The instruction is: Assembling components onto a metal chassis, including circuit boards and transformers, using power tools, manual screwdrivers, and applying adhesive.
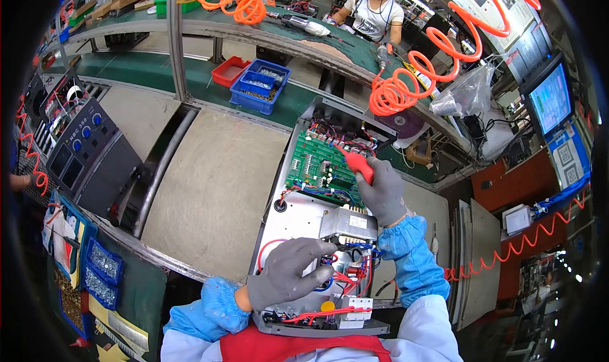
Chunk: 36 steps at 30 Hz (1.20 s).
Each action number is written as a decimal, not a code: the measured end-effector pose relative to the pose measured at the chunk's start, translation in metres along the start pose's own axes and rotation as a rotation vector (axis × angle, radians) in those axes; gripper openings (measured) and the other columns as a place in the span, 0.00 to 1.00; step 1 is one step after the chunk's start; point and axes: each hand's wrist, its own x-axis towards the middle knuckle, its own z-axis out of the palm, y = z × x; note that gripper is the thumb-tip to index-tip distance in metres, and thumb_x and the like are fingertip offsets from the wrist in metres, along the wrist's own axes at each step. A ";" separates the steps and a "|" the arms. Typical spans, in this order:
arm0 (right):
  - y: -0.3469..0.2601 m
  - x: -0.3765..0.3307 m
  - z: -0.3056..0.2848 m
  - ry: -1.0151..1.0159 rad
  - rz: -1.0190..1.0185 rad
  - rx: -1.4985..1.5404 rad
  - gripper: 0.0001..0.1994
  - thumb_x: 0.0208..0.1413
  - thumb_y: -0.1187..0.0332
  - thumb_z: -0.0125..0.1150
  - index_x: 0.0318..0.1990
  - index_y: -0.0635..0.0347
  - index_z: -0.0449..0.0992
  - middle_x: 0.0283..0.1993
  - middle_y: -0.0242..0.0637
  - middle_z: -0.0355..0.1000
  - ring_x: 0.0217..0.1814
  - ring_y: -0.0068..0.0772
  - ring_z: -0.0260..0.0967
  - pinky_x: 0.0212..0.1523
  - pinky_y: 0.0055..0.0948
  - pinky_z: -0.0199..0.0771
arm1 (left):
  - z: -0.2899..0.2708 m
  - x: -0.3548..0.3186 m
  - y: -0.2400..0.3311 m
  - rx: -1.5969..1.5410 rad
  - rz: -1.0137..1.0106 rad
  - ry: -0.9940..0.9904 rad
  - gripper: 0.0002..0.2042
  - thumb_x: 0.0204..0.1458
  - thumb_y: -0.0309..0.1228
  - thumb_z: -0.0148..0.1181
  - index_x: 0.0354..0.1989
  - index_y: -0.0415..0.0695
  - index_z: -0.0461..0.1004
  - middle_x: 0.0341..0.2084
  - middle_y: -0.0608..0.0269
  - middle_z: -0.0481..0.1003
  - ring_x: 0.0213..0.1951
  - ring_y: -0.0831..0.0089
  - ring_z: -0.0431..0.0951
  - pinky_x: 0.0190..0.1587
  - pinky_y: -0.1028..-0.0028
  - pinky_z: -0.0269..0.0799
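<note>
The right hand (pixel 386 194), in a grey glove, is closed around the handle of a red-handled tool (pixel 360 166). The tool slants up and to the left over the green circuit board (pixel 325 171), its tip near the wires at the board's far edge; whether it touches anything there is too small to tell.

The left hand (pixel 290 272), also gloved, is loosely spread, thumb and forefinger parted, with nothing visibly grasped. It lies over the near half of the open machine case (pixel 297 221), beside the red wires (pixel 347 279); whether its fingertips touch them I cannot tell.

The case lies lengthwise in front of the person, its near end close to the red apron (pixel 298 348). A metal block (pixel 346 225) sits between the board and the near wiring, close to the right wrist. A dark upright panel (pixel 358 122) closes the far end.

Left of the case, a wide stretch of bare pale tabletop (pixel 212 178) runs to a metal roller (pixel 166 171). On the right, the sleeved forearm crosses the case's edge, with pale surface beyond. Past the far end stands a blue bin (pixel 250 102).
</note>
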 end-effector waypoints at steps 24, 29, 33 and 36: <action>-0.192 -0.167 -0.121 0.855 1.268 0.559 0.32 0.57 0.48 0.53 0.58 0.67 0.62 0.35 0.39 0.67 0.24 0.22 0.58 0.22 0.20 0.55 | -0.078 0.267 -0.157 0.417 -0.132 -0.361 0.25 0.49 0.34 0.56 0.59 0.47 0.70 0.49 0.47 0.76 0.51 0.53 0.76 0.54 0.62 0.71; -0.192 -0.161 -0.108 1.002 1.319 0.292 0.32 0.57 0.48 0.52 0.59 0.67 0.62 0.36 0.38 0.66 0.25 0.22 0.57 0.22 0.22 0.54 | -0.057 0.261 -0.169 0.781 0.004 -0.314 0.17 0.50 0.29 0.50 0.50 0.50 0.75 0.43 0.50 0.77 0.47 0.51 0.77 0.50 0.59 0.72; -0.168 -0.168 -0.110 0.973 1.302 0.320 0.31 0.57 0.49 0.54 0.59 0.64 0.63 0.42 0.39 0.67 0.28 0.23 0.59 0.25 0.22 0.56 | -0.072 0.249 -0.184 0.751 0.040 -0.168 0.15 0.50 0.28 0.49 0.47 0.49 0.76 0.41 0.51 0.78 0.45 0.51 0.77 0.49 0.58 0.72; -0.108 -0.173 -0.109 1.029 1.248 0.477 0.29 0.58 0.50 0.55 0.59 0.63 0.65 0.44 0.38 0.66 0.34 0.25 0.62 0.26 0.23 0.59 | -0.091 0.237 -0.183 0.786 0.036 -0.089 0.16 0.50 0.28 0.49 0.47 0.48 0.76 0.41 0.50 0.78 0.45 0.50 0.77 0.48 0.58 0.73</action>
